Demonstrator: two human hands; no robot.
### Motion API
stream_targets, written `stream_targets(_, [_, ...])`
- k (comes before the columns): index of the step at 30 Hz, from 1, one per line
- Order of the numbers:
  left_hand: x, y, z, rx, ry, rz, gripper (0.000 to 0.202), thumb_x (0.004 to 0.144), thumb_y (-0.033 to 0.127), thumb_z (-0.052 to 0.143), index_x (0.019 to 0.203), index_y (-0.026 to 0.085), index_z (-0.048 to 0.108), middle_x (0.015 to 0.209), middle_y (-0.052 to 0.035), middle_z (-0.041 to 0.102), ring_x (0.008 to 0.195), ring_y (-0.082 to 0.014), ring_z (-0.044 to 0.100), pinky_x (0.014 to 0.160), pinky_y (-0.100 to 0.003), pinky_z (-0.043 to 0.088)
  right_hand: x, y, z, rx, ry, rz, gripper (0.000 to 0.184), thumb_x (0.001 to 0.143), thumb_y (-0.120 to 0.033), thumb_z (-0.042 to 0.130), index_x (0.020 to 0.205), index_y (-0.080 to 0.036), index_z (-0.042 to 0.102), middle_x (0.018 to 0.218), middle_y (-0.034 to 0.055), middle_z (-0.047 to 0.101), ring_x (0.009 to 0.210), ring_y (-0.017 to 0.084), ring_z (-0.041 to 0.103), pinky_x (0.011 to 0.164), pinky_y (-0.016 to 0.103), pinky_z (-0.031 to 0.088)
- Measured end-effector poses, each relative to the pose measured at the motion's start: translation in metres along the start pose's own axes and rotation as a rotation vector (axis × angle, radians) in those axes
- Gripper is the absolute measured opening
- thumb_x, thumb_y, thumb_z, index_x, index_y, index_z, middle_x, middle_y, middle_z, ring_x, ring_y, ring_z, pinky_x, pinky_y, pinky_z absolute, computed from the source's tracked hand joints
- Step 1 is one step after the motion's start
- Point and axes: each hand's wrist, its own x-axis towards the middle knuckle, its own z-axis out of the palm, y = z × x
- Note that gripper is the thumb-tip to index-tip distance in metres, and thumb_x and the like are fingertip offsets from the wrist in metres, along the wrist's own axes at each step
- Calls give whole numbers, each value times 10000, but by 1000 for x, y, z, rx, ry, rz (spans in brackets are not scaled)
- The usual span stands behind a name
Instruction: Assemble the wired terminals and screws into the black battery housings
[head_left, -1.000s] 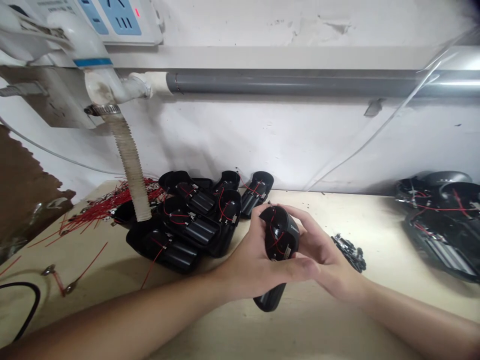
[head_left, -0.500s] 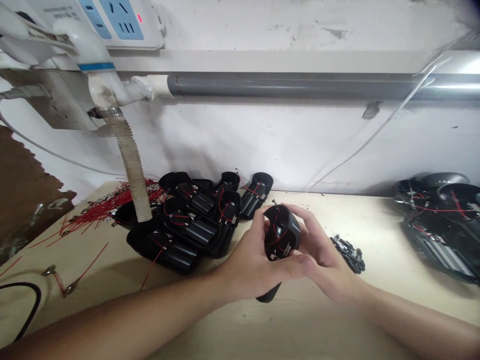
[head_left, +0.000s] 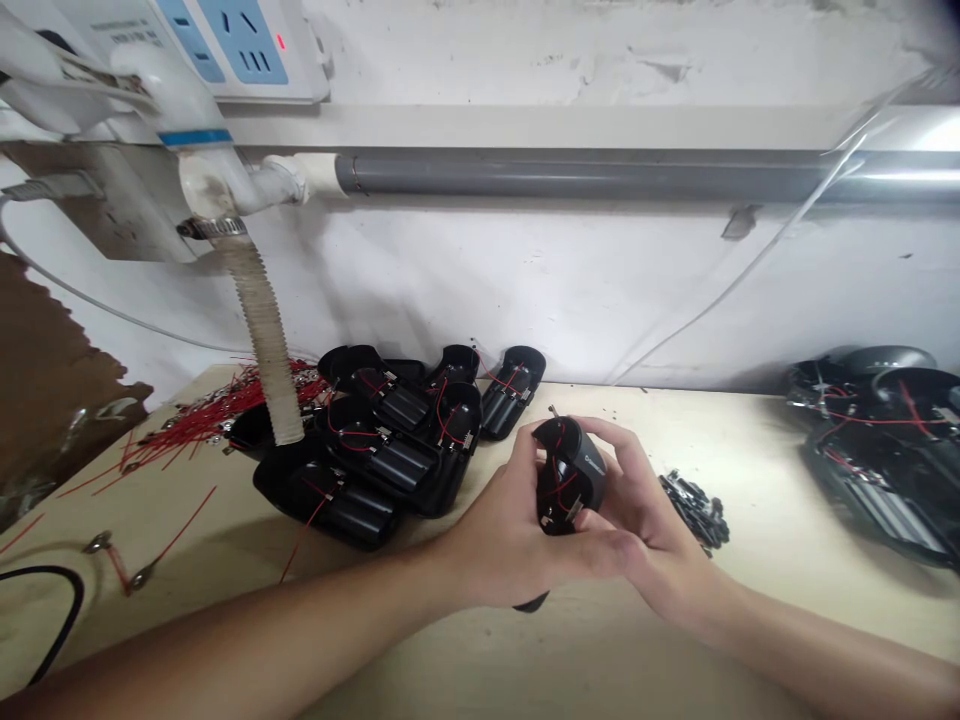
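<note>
A black plastic housing (head_left: 568, 475) with red wires inside it is held above the pale tabletop (head_left: 465, 660), near the middle of the view. My left hand (head_left: 504, 540) wraps round its left side and bottom, thumb up against the shell. My right hand (head_left: 645, 525) grips it from the right, fingers curled over the top and thumb pressed at the lower edge. The lower end of the housing is mostly hidden behind my left hand.
A pile of black housings (head_left: 382, 450) with red wires lies at the back left, beside a ribbed hose (head_left: 259, 330) and loose red wires (head_left: 187, 420). Small black parts (head_left: 697, 505) lie to the right. More black housings (head_left: 877, 440) sit far right. A grey pipe (head_left: 600, 175) runs along the wall.
The housing has been tipped and drawn slightly toward me between both hands; less of its lower end shows below my left hand.
</note>
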Motion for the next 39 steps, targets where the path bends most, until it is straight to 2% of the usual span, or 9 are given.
stream_targets(5, [-1, 0, -1, 64, 29, -66, 586, 811, 310, 891, 1266, 219, 534, 1132, -58, 642, 1045, -237, 641, 875, -391, 530, -1, 1, 1, -49, -15, 16, 608, 1055, -557, 627, 1561, -427, 315, 1269, 79, 643, 1032, 182, 679, 871, 323, 621])
stream_targets(8, [-1, 1, 0, 86, 41, -89, 563, 814, 305, 883, 1259, 220, 549, 1110, -55, 652, 1022, -232, 645, 869, -391, 534, -1, -1, 1, -95, -17, 30, 578, 1087, -512, 584, 1570, -421, 281, 1292, 88, 617, 1039, 191, 675, 861, 336, 613])
stream_targets(12, [0, 4, 2, 103, 40, -80, 474, 834, 297, 861, 1196, 203, 571, 1061, -41, 649, 994, -210, 640, 868, -376, 532, -2, -5, 2, -151, 0, 51, 540, 1114, -451, 536, 1581, -404, 269, 1160, 74, 625, 931, 173, 638, 825, 335, 595])
stream_targets(18, [0, 9, 5, 84, 67, -146, 539, 881, 403, 836, 1289, 196, 551, 1177, -81, 701, 1052, -236, 664, 873, -400, 549, -4, -8, 5, -204, 54, 47, 536, 1102, -544, 532, 1564, -408, 297, 974, 25, 598, 768, 135, 539, 751, 296, 571])
stream_targets(24, [1, 5, 9, 64, 95, -94, 461, 886, 359, 828, 1229, 182, 578, 1153, -79, 719, 1043, -227, 692, 893, -397, 574, -4, -10, 10, -159, 86, 53, 534, 1088, -556, 556, 1544, -398, 327, 1112, 58, 658, 831, 158, 607, 766, 319, 582])
stream_targets(27, [0, 1, 10, 52, 141, -58, 491, 889, 370, 843, 1255, 193, 567, 1174, -79, 730, 1059, -230, 708, 902, -389, 582, -2, -6, 7, -120, 76, 77, 565, 1088, -496, 580, 1585, -390, 332, 1236, 85, 676, 1023, 210, 678, 864, 359, 599])
stream_targets(32, [0, -7, 7, 24, 204, 6, 549, 947, 385, 796, 1387, 222, 511, 1260, -71, 713, 1195, -242, 674, 1046, -410, 536, 2, 7, 1, 75, 96, 114, 622, 1077, -422, 632, 1645, -428, 378, 1378, 65, 688, 1257, 229, 674, 1051, 407, 588])
stream_targets(35, [0, -11, 5, 8, 342, -13, 439, 1006, 300, 667, 1410, 232, 509, 1328, -63, 675, 1261, -240, 624, 1078, -405, 494, 8, 9, 1, 206, 191, 191, 611, 1072, -429, 641, 1644, -379, 435, 1366, 70, 720, 1216, 221, 705, 1061, 410, 595])
stream_targets(39, [1, -13, 6, 109, 418, -39, 479, 982, 185, 597, 1450, 219, 498, 1291, -68, 685, 1266, -238, 606, 1062, -389, 481, 14, 7, 0, 358, 247, 258, 530, 1014, -398, 717, 1515, -266, 605, 1232, 88, 772, 981, 199, 755, 887, 373, 659])
